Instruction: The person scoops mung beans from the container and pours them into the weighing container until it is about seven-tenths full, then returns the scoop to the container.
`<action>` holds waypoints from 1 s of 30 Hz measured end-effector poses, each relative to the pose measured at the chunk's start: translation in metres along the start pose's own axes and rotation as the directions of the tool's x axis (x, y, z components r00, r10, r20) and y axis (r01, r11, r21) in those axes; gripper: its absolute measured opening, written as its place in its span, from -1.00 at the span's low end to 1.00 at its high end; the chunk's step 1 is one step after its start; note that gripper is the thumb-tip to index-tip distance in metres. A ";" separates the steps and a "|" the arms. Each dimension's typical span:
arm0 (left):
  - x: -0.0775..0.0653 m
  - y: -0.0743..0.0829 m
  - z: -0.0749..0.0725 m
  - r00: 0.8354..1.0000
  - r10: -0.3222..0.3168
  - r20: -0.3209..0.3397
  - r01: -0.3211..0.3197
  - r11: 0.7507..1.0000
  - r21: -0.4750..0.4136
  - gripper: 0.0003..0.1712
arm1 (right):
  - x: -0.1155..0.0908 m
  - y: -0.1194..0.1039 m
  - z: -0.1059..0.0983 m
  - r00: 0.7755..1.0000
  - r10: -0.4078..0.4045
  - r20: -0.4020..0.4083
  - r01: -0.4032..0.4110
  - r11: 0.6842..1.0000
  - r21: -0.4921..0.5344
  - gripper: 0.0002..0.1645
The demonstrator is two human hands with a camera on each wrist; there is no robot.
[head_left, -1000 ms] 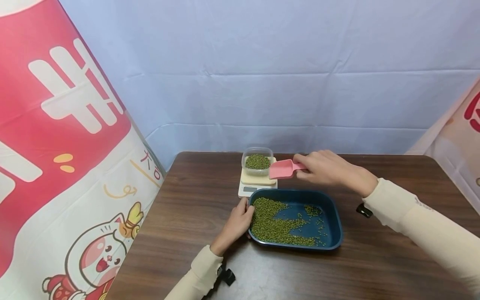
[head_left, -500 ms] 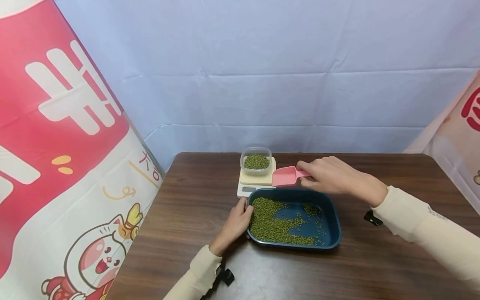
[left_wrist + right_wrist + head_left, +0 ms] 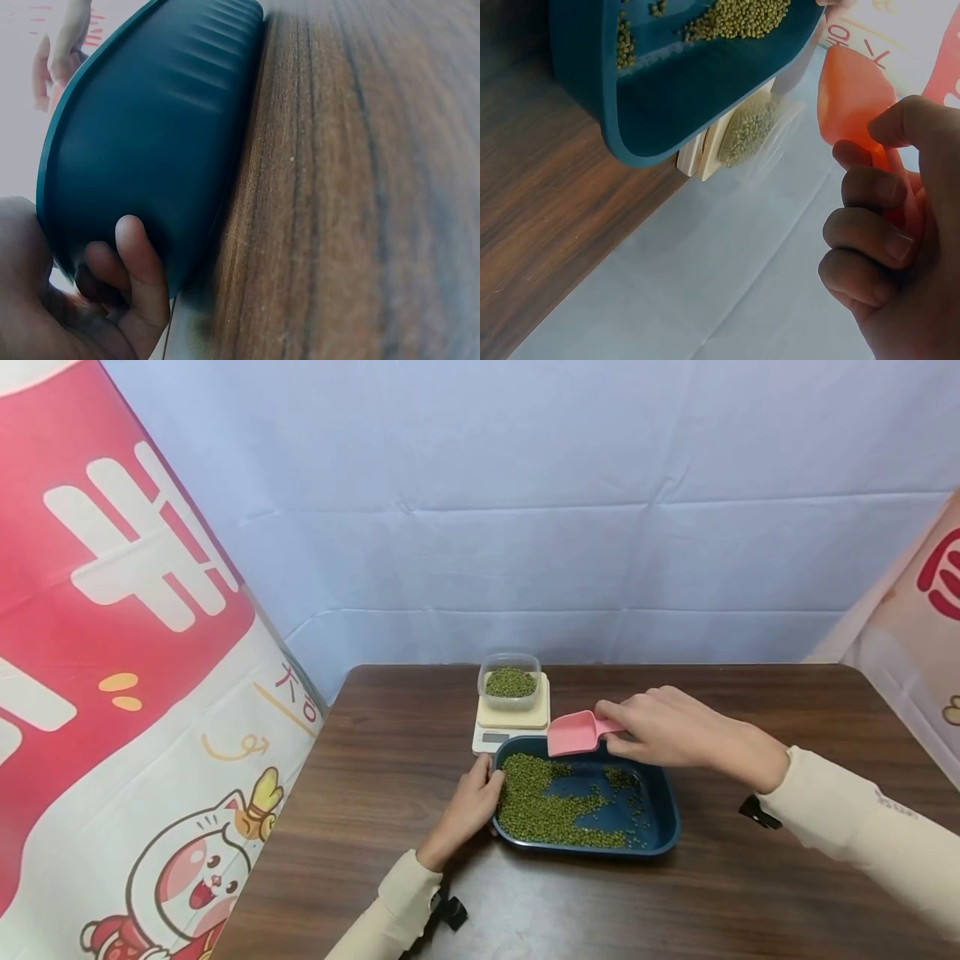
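Note:
My right hand grips the handle of a pink scoop, held above the back rim of a dark blue tray. No beans show in the scoop. Green mung beans lie mostly along the tray's left and front, with a small patch at the back right. My left hand holds the tray's left rim, thumb on top; in the left wrist view its fingers curl against the outer wall. Behind the tray, a clear plastic container of mung beans stands on a kitchen scale.
The scale's small display faces me, too small to read. Everything stands on a brown wooden table. A pale cloth hangs behind it, and a printed red and white banner stands on the left.
My right hand has drawn the scoop away from beside the container, to the right and toward me, over the tray's back edge. The left hand keeps its hold on the tray.

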State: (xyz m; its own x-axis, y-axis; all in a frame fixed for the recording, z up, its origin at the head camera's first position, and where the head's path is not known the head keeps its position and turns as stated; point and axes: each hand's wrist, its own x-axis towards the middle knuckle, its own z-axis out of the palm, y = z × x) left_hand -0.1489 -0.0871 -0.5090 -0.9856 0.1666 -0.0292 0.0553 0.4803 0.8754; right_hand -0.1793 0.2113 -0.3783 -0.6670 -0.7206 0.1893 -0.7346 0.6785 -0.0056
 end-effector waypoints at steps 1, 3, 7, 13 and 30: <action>0.000 0.000 0.000 1.000 -0.001 0.001 0.001 1.000 0.001 -0.79 | -0.001 -0.001 0.000 1.000 0.001 0.008 -0.001 1.000 -0.002 -0.80; 0.000 0.000 0.000 1.000 -0.002 0.001 0.002 1.000 0.001 -0.79 | -0.004 -0.001 0.000 1.000 0.004 0.023 -0.004 1.000 -0.007 -0.80; 0.001 0.000 0.000 1.000 -0.004 -0.003 0.003 1.000 -0.001 -0.79 | -0.008 -0.002 0.000 0.999 0.015 0.040 -0.014 1.000 -0.014 -0.79; 0.000 0.000 0.000 1.000 -0.002 -0.004 0.002 1.000 0.002 -0.79 | -0.015 -0.003 0.001 0.998 0.020 0.055 -0.019 1.000 -0.012 -0.79; 0.001 0.000 -0.001 1.000 0.002 -0.002 -0.002 1.000 0.009 -0.79 | -0.026 -0.005 0.012 0.996 -0.049 0.074 0.046 0.998 0.040 -0.81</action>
State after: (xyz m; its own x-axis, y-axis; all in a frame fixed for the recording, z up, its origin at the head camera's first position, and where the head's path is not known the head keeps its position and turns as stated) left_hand -0.1496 -0.0876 -0.5090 -0.9857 0.1662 -0.0266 0.0588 0.4880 0.8709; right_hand -0.1596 0.2248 -0.3949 -0.6374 -0.7618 0.1162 -0.7692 0.6380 -0.0362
